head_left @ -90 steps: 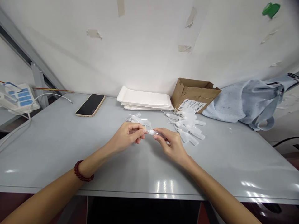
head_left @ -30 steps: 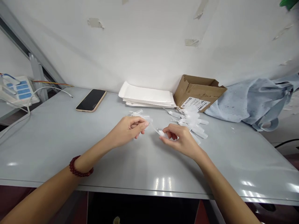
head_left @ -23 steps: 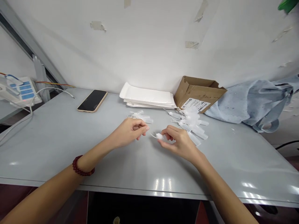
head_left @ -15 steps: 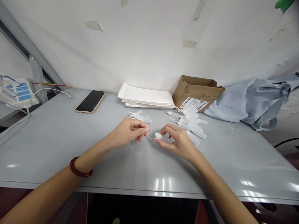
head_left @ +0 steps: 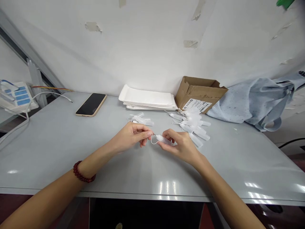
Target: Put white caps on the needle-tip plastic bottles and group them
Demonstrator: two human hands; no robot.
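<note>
My right hand (head_left: 179, 143) is closed, with thumb and fingers around a small translucent needle-tip squeeze bottle (head_left: 161, 138). The bottle lies nearly level just above the table, its white neck and thin metal tip pointing left. A thin white strap (head_left: 153, 143) loops from the neck to my left hand (head_left: 134, 135). Thumb and forefinger there are pinched at the tip's end, on what looks like the strap's small cap, mostly hidden by the fingertips. Several similar bottles (head_left: 196, 125) lie heaped beyond my right hand. A smaller group of bottles (head_left: 142, 120) lies beyond the left one.
On the grey table (head_left: 124, 175) are a phone (head_left: 91, 104) at the left and a stack of white envelopes or sleeves (head_left: 149, 98) against the wall. An open cardboard box (head_left: 202, 93) and a light blue cloth bag (head_left: 247, 101) stand at the right. A white cable (head_left: 28, 109) trails at far left.
The bottle in my right hand has shifted slightly left, its neck now closer to my left fingertips. More of its body shows. The camera view has shifted a little.
</note>
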